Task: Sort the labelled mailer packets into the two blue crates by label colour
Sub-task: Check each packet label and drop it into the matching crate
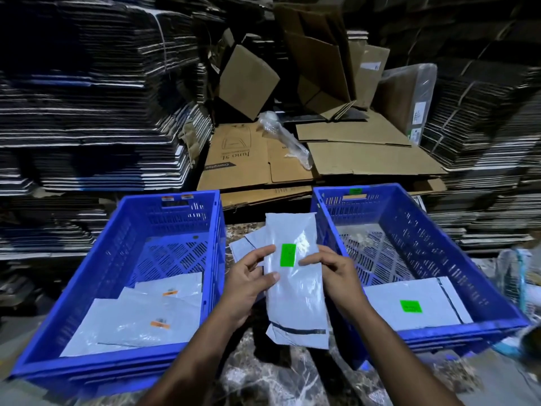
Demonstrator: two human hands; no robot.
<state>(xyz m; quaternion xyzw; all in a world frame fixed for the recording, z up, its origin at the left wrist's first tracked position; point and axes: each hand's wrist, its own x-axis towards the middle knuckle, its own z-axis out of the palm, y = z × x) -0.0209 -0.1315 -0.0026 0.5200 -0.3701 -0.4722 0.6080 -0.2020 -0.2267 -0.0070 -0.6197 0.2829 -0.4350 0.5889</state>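
Hands (292, 281) pinch glossy grey oblong packet (295, 291) bearing green rectangular label (287, 255)

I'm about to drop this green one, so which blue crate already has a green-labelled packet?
The right-hand crate: its packet bears a green label; the left-hand crate holds orange-labelled ones.

A grey mailer packet (294, 276) with a green label (287, 255) is held upright between the left hand (248, 284) and the right hand (333, 276), between two blue crates. Orange-labelled packets (140, 315) are seen in the left crate (172, 200), a green-labelled packet (409, 306) in the right crate (389, 194). More packets (248, 244) lie behind the held one.
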